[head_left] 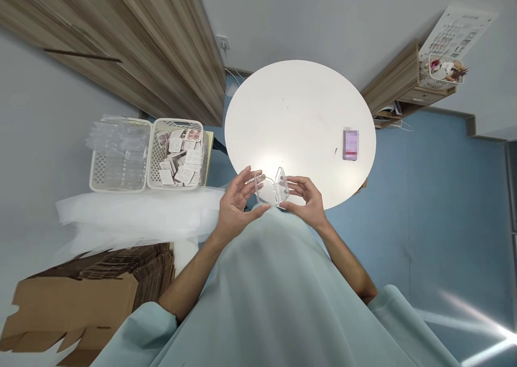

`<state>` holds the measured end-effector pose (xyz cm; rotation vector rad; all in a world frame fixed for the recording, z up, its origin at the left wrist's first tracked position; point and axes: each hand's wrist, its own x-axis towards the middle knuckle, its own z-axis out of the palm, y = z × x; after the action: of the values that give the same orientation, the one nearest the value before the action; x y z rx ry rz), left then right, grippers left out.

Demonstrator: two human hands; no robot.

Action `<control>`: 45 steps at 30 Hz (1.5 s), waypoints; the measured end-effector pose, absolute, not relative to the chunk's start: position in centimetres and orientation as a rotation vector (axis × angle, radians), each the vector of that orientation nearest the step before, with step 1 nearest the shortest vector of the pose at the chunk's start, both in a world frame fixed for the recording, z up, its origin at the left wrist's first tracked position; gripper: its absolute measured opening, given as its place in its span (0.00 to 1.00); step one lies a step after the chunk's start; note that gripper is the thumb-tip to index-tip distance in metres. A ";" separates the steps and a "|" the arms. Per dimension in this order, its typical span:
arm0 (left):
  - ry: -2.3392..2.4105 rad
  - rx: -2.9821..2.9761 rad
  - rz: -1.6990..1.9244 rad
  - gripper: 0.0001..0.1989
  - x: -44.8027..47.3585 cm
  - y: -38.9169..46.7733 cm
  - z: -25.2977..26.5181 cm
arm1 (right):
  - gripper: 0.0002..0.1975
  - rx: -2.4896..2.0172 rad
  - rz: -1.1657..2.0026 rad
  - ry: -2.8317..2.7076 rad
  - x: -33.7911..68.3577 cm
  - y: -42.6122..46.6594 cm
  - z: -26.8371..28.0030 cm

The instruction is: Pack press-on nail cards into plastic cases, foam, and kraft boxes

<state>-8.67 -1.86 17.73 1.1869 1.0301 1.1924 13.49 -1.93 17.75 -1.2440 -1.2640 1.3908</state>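
Note:
A clear plastic hinged case (277,190) stands open like a book at the near edge of the round white table (299,108). My left hand (241,199) grips its left half, fingers behind and thumb in front. On the other side, my right hand (305,199) has its fingers curled around the right half, the thumb low near the hinge. Nothing shows inside the case. A small purple box (350,144), blurred in the picture, lies toward the table's right side.
To the left, a white basket (150,181) holds printed cards, beside another basket (99,186) of clear plastic cases. White wrapping sheet (137,213) and stacked flat cardboard (76,307) lie below them. A wooden cabinet (161,43) stands upper left; a shelf unit (398,81) stands right.

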 end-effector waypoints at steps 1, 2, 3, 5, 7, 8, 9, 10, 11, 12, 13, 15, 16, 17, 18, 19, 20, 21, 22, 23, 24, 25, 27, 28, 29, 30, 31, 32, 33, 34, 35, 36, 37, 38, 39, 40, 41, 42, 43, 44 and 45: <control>1.040 1.193 1.200 0.43 -8.6 -1.8 17.5 | 0.30 -1.287 1.383 -1.226 13.3 -2.1 17.6; 1.053 1.199 1.205 0.39 -8.5 -1.8 17.4 | 0.26 -1.325 1.375 -1.193 13.1 -2.2 17.5; 1.068 1.203 1.211 0.36 -8.4 -1.8 17.2 | 0.22 -1.358 1.363 -1.159 12.8 -2.4 17.3; 1.102 1.190 1.230 0.32 -8.2 -1.8 16.9 | 0.17 -1.407 1.317 -1.077 12.4 -2.5 17.0; 1.156 1.125 1.250 0.28 -7.9 -1.8 16.6 | 0.17 -1.452 1.257 -0.987 12.1 -2.2 16.6; 1.198 1.078 1.257 0.24 -7.8 -1.8 16.5 | 0.17 -1.472 1.227 -0.948 12.0 -2.0 16.4; 1.245 1.027 1.254 0.21 -7.7 -1.9 16.3 | 0.18 -1.489 1.202 -0.917 12.0 -1.7 16.2; 1.289 0.977 1.240 0.18 -7.6 -1.9 16.1 | 0.18 -1.504 1.185 -0.895 11.9 -1.3 16.0; 1.322 0.932 1.216 0.16 -7.5 -2.0 15.9 | 0.19 -1.516 1.172 -0.880 11.9 -0.9 15.8; 1.341 0.895 1.189 0.15 -7.4 -2.1 15.7 | 0.19 -1.524 1.164 -0.868 11.9 -0.5 15.6; 1.345 0.864 1.163 0.15 -7.3 -2.2 15.4 | 0.19 -1.529 1.164 -0.858 11.9 -0.1 15.4; 1.333 0.817 1.128 0.16 -7.4 -2.5 14.8 | 0.19 -1.529 1.185 -0.841 11.8 0.6 15.0; 1.332 0.806 1.125 0.17 -7.4 -2.6 14.5 | 0.19 -1.527 1.201 -0.834 11.7 0.9 14.8; 1.333 0.808 1.123 0.18 -7.6 -2.8 14.2 | 0.19 -1.529 1.220 -0.828 11.6 1.1 14.6; 1.335 0.820 1.119 0.20 -7.8 -2.8 14.0 | 0.19 -1.533 1.242 -0.825 11.5 1.3 14.4; 1.332 0.838 1.112 0.23 -8.0 -2.9 13.8 | 0.19 -1.538 1.268 -0.823 11.4 1.5 14.2; 1.324 0.854 1.104 0.27 -8.3 -2.9 13.7 | 0.20 -1.541 1.297 -0.823 11.3 1.6 14.0; 1.307 0.863 1.091 0.31 -8.6 -2.8 13.6 | 0.20 -1.543 1.330 -0.823 11.1 1.7 13.8; 1.284 0.864 1.073 0.35 -9.0 -2.7 13.5 | 0.20 -1.543 1.367 -0.824 10.9 1.8 13.6; 1.258 0.856 1.051 0.38 -9.4 -2.6 13.4 | 0.20 -1.543 1.403 -0.827 10.7 1.9 13.4; 1.233 0.841 1.028 0.41 -9.9 -2.4 13.4 | 0.20 -1.545 1.437 -0.834 10.3 1.9 13.2; 1.209 0.820 1.004 0.43 -10.4 -2.3 13.4 | 0.20 -1.547 1.469 -0.844 10.0 2.0 12.9; 1.170 0.766 0.948 0.43 -11.5 -2.2 13.5 | 0.20 -1.549 1.526 -0.869 9.0 2.1 12.5; 1.157 0.734 0.922 0.42 -12.0 -2.2 13.6 | 0.20 -1.550 1.552 -0.885 8.4 2.1 12.4; 1.153 0.701 0.901 0.41 -12.6 -2.2 13.7 | 0.19 -1.551 1.577 -0.904 7.8 2.2 12.3; 1.156 0.671 0.890 0.39 -13.2 -2.3 13.8 | 0.19 -1.549 1.602 -0.929 7.2 2.2 12.3; 1.167 0.645 0.889 0.37 -13.8 -2.5 13.9 | 0.19 -1.547 1.625 -0.958 6.6 2.3 12.2; 1.182 0.622 0.898 0.36 -14.5 -2.7 13.9 | 0.20 -1.543 1.647 -0.992 6.0 2.5 12.2; 1.199 0.600 0.916 0.35 -15.1 -3.0 13.9 | 0.21 -1.537 1.663 -1.030 5.5 2.7 12.0; 1.214 0.581 0.938 0.34 -15.7 -3.3 13.9 | 0.22 -1.533 1.664 -1.078 5.1 3.1 11.8; 1.227 0.563 0.960 0.34 -16.3 -3.5 13.8 | 0.22 -1.537 1.644 -1.141 4.8 3.5 11.3; 1.240 0.546 0.983 0.34 -17.0 -3.8 13.7 | 0.23 -1.556 1.599 -1.226 4.5 3.9 10.6; 1.252 0.527 1.004 0.33 -17.6 -4.1 13.6 | 0.22 -1.587 1.532 -1.337 4.4 4.4 9.7; 1.266 0.506 1.025 0.33 -18.3 -4.4 13.5 | 0.21 -1.641 1.436 -1.472 4.3 5.0 8.6; 1.280 0.482 1.046 0.33 -18.9 -4.7 13.5 | 0.21 -1.717 1.343 -1.635 4.3 5.5 7.4; 1.292 0.458 1.065 0.33 -19.6 -5.0 13.4 | 0.23 -1.791 1.264 -1.800 4.3 6.0 6.0; 1.300 0.438 1.080 0.33 -20.2 -5.3 13.4 | 0.25 -1.861 1.205 -1.941 4.3 6.3 4.7; 1.304 0.422 1.092 0.33 -20.8 -5.6 13.4 | 0.27 -1.919 1.170 -2.056 4.3 6.6 3.4; 1.306 0.410 1.102 0.34 -21.4 -5.9 13.4 | 0.29 -1.966 1.146 -2.144 4.3 6.8 2.2; 1.308 0.401 1.110 0.34 -21.9 -6.3 13.4 | 0.30 -2.001 1.122 -2.213 4.3 6.9 1.3; 1.309 0.392 1.115 0.35 -22.4 -6.6 13.4 | 0.30 -2.031 1.097 -2.264 4.3 6.9 0.5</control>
<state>-22.37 -6.57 13.40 0.3923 1.3090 1.1147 4.26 6.92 0.49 -2.0309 -2.2636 1.0968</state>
